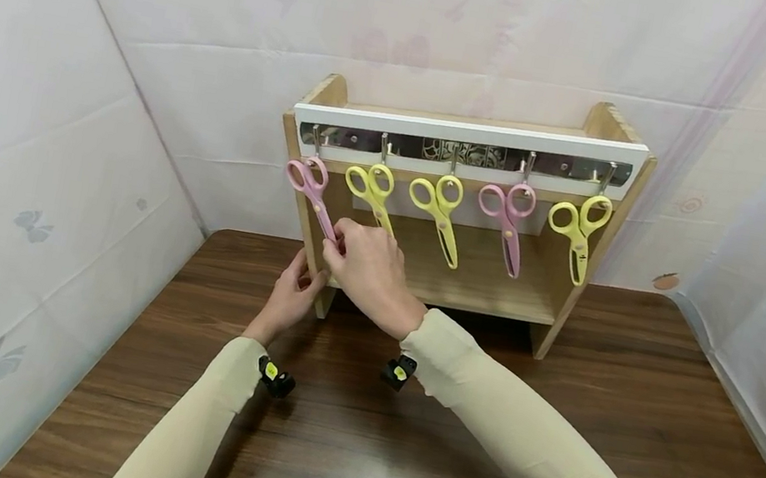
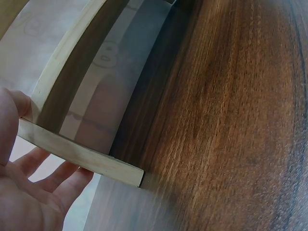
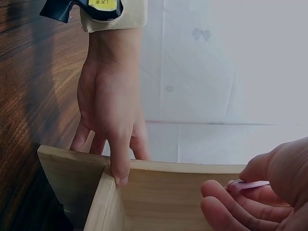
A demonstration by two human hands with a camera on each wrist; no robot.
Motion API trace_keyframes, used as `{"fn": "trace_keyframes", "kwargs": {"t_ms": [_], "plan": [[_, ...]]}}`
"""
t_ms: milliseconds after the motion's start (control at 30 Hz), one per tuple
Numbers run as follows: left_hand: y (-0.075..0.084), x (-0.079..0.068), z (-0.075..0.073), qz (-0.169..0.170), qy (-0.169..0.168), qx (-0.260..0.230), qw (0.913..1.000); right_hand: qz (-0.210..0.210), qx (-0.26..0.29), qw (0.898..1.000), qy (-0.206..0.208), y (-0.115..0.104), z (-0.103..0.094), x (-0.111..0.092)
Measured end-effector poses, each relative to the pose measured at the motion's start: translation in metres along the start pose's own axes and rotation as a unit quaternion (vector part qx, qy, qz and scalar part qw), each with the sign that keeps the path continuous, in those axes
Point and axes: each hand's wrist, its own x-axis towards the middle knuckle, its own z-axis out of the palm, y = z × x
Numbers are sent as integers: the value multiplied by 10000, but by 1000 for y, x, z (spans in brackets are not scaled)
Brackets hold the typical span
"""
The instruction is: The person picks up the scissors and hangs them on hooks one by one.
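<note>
My right hand (image 1: pixel 373 271) pinches the blades of pink scissors (image 1: pixel 315 192), whose handle is at the leftmost hook (image 1: pixel 316 139) of a wooden rack (image 1: pixel 490 282). In the right wrist view, only the tip (image 3: pixel 243 185) of those scissors shows between thumb and fingers. Low on the rack's left side panel (image 2: pixel 82 156), my left hand (image 1: pixel 292 300) grips the board, thumb inside and fingers along the outer face. Beside the right hand hang yellow scissors (image 1: pixel 371 186), their blade end hidden behind it.
Farther right, yellow scissors (image 1: pixel 442 213), pink scissors (image 1: pixel 508 218) and more yellow scissors (image 1: pixel 579 234) hang from the hook rail (image 1: pixel 414 145). The rack stands on a dark wood table (image 1: pixel 347 453). Pale patterned sheets (image 1: pixel 214 67) rise behind and at both sides.
</note>
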Motion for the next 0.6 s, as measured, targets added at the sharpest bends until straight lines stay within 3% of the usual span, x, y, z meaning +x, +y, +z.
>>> {"fn": "trace_keyframes", "kwargs": {"t_ms": [267, 500, 600], "plan": [[-36, 11, 2, 97, 98, 43, 9999, 20, -46, 10000, 50, -1, 6, 3], [-34, 12, 2, 0, 52, -38, 10000, -11, -42, 10000, 23, -1, 8, 5], [-22, 8, 1, 8, 23, -60, 10000, -5, -66, 10000, 22, -2, 7, 5]]}}
